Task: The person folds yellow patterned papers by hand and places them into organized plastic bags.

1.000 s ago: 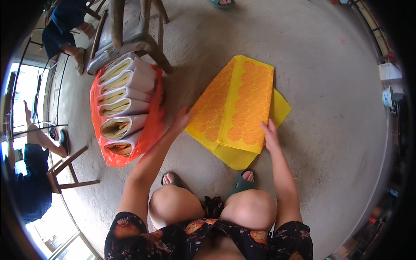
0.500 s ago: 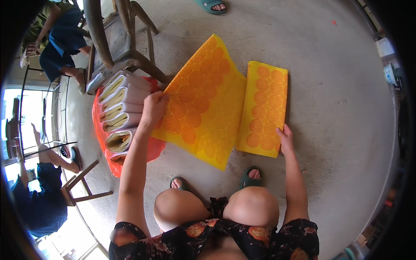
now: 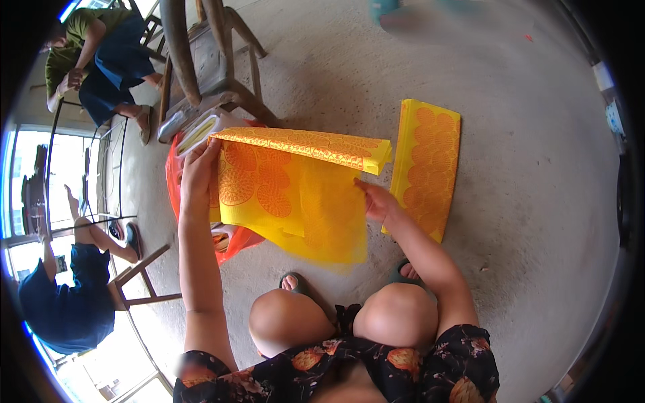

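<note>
A floppy stack of yellow paper sheets (image 3: 262,181) printed with orange round patterns hangs in front of me, its far part folded over. My left hand (image 3: 200,168) grips its left edge, fingers partly hidden by the paper. At the right edge my right hand (image 3: 377,200) pinches the sheets, thumb on the near face. The lower right corner is blurred. Just beyond my right hand, a folded bundle of the same yellow paper (image 3: 430,168) lies on the concrete floor, apart from the sheets I hold.
Behind my left hand sits a red plastic bag (image 3: 176,181) with white-wrapped paper bundles, mostly covered by the sheets. A wooden chair (image 3: 232,87) stands at the far left. Two people (image 3: 114,60) sit along the left side. A blurred green slipper (image 3: 386,10) shows at the top.
My right hand has left the folded bundle on the floor and moved left to the sheets' edge. The sheets have turned, and their far part has folded over toward me.
</note>
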A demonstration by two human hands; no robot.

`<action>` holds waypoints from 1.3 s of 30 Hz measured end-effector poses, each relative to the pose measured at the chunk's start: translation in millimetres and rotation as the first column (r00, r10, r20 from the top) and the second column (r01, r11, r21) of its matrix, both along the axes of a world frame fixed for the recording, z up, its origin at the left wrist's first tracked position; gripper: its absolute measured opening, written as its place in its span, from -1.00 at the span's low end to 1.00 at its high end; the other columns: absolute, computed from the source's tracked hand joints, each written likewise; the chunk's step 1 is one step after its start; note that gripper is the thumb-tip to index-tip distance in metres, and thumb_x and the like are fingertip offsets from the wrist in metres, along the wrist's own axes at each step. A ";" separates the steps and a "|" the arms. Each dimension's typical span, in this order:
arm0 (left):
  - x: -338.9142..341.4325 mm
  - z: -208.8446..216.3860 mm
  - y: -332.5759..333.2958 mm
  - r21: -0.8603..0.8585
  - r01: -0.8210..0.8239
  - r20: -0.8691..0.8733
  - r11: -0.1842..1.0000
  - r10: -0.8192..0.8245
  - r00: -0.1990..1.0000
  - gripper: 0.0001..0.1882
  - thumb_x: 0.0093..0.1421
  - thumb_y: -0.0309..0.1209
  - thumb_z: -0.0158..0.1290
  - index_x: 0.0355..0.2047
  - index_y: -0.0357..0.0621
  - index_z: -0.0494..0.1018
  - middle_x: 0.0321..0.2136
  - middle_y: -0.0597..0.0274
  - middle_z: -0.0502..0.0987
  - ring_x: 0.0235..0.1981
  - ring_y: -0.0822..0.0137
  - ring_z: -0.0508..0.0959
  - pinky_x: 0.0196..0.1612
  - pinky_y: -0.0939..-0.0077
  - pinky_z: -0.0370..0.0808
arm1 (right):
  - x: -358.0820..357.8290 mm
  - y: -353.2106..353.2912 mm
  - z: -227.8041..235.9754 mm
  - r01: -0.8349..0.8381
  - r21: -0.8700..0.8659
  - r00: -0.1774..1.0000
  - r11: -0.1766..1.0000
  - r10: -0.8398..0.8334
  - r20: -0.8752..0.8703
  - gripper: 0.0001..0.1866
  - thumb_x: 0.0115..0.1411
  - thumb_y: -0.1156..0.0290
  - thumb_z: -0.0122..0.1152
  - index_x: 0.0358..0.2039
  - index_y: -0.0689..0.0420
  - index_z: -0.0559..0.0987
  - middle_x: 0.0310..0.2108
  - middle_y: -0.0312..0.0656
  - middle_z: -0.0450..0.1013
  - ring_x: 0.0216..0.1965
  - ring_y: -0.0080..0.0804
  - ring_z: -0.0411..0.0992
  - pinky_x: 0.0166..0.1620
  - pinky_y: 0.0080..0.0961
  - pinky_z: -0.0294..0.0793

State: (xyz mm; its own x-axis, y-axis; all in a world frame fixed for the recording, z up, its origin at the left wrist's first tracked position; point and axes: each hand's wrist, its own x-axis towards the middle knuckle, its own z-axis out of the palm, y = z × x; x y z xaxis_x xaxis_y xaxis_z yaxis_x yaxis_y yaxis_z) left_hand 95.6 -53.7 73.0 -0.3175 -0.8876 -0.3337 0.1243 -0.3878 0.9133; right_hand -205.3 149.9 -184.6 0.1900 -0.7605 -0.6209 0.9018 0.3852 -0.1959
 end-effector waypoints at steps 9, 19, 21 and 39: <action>-3.1 -96.4 74.6 0.128 0.011 0.344 0.992 -0.055 0.937 -0.79 0.37 -0.35 -0.02 -0.36 -0.19 0.50 -0.55 0.41 0.43 -0.56 0.57 0.37 -0.52 0.60 0.30 | -123.1 -44.7 147.8 -0.173 -0.169 0.514 0.970 -0.058 -0.856 -0.75 0.28 0.30 0.26 -0.29 0.28 0.61 -0.43 -0.31 0.55 -0.43 -0.65 0.46 -0.37 -0.63 0.43; -111.8 -196.3 118.8 -0.132 0.578 0.870 0.805 -0.186 0.457 -0.24 0.07 -0.02 0.27 0.08 -0.34 0.30 -0.33 -0.06 0.54 -0.21 -0.10 0.59 -0.16 0.10 0.53 | -163.3 1.2 144.4 -0.523 0.253 -0.238 0.814 0.145 -0.960 -0.76 0.26 0.35 0.20 -0.30 0.31 0.56 -0.44 -0.26 0.40 -0.41 -0.53 0.34 -0.31 -0.48 0.37; -127.0 -193.7 107.9 -0.274 0.674 0.871 0.686 -0.120 0.476 -0.11 0.09 0.04 0.26 0.21 -0.34 0.19 -0.18 -0.16 0.53 -0.13 -0.18 0.56 -0.10 0.07 0.51 | -161.5 6.6 146.8 -0.550 0.243 -0.237 0.799 0.129 -0.963 -0.76 0.26 0.34 0.20 -0.27 0.31 0.57 -0.37 -0.20 0.39 -0.34 -0.44 0.38 -0.26 -0.45 0.38; -166.8 -234.3 90.5 0.438 0.248 0.283 0.864 -0.394 0.874 -0.15 0.11 0.08 0.26 0.12 -0.38 0.22 -0.08 -0.08 0.52 -0.07 0.23 0.58 -0.09 0.39 0.55 | -37.1 -22.7 81.3 -0.728 0.164 -0.251 0.665 -0.037 -0.967 -0.65 0.35 0.22 0.06 -0.20 0.31 0.55 -0.14 0.04 0.46 -0.12 -0.01 0.47 -0.04 -0.18 0.47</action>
State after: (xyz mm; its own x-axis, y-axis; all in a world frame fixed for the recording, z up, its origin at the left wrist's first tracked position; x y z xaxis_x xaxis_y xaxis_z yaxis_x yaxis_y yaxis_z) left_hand -71.3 36.8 -161.3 -0.3580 -0.5372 -0.7638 -0.3690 -0.6700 0.6442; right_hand -242.4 127.2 -103.3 0.1102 -0.9760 -0.1879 -0.6322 0.0771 -0.7710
